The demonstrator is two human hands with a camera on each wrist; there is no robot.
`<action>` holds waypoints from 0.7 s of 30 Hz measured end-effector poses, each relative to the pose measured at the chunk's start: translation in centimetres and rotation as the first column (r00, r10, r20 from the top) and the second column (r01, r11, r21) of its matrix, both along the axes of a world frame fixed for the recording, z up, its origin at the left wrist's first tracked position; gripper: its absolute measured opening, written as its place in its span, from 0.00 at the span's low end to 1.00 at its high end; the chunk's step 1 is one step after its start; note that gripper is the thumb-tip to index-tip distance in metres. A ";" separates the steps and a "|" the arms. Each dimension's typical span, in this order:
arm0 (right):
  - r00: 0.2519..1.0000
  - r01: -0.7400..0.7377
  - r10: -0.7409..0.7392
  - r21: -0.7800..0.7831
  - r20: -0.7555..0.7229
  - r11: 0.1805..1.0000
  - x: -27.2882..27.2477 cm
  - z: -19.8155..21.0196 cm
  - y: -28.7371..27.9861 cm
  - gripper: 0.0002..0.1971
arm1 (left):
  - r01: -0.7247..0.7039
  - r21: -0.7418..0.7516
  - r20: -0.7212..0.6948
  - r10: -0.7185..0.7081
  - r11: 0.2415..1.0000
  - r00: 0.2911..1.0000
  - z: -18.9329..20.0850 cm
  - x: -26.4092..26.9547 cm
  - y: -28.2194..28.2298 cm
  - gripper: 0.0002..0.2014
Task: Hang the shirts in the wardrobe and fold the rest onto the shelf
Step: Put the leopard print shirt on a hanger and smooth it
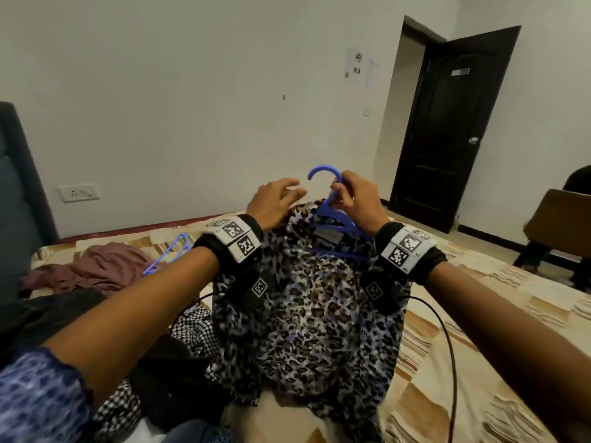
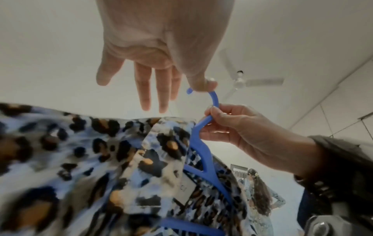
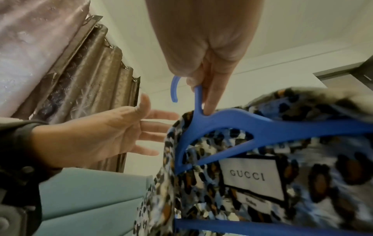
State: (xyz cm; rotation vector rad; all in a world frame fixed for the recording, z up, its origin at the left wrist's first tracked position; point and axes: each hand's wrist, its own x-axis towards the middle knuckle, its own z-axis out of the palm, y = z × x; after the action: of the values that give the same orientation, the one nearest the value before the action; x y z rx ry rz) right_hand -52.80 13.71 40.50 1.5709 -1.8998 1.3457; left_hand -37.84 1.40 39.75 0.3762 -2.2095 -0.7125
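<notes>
A leopard-print shirt (image 1: 307,314) in blue, black and brown hangs on a blue plastic hanger (image 1: 332,219) above the bed. My right hand (image 1: 355,199) pinches the hanger's neck just under the hook (image 3: 198,99). My left hand (image 1: 275,199) hovers beside the collar with straight, spread fingers (image 2: 145,89) and holds nothing. The shirt (image 3: 262,175) shows a white label inside its collar, and the hanger (image 2: 201,153) runs through the neck opening.
A second blue hanger (image 1: 169,254) lies on the patterned bed cover (image 1: 479,362) beside a crumpled mauve garment (image 1: 105,266). A black-and-white checked cloth (image 1: 198,327) and dark clothes lie near me. A dark door (image 1: 447,129) stands open on the right. A chair (image 1: 559,225) stands at far right.
</notes>
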 end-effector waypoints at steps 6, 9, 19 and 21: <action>1.000 -0.005 0.005 -0.076 -0.004 0.997 0.7 0.5 0.9 0.08 | -0.022 -0.110 0.262 0.051 0.994 0.964 -2.8 1.0 -3.6 0.14; 0.978 -0.167 0.171 -0.046 0.118 0.985 1.4 1.0 1.3 0.08 | -0.063 -0.135 0.127 0.080 0.989 0.989 -3.4 1.3 -3.8 0.07; 0.918 -0.161 -0.055 0.496 0.393 0.853 -7.7 -2.2 8.0 0.22 | -0.217 -0.150 -0.052 0.211 0.965 0.976 -3.2 1.7 -6.3 0.04; 0.907 -0.208 -0.035 0.520 0.419 0.829 -9.0 -1.7 8.4 0.29 | -0.230 -0.123 -0.071 0.223 0.965 0.972 -1.8 0.9 -6.1 0.05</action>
State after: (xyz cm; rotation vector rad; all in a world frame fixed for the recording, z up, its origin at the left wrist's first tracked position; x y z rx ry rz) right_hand -61.80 22.08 38.83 1.7422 -2.7087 1.3108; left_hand -36.99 -4.69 37.98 0.5255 -2.1032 -0.4478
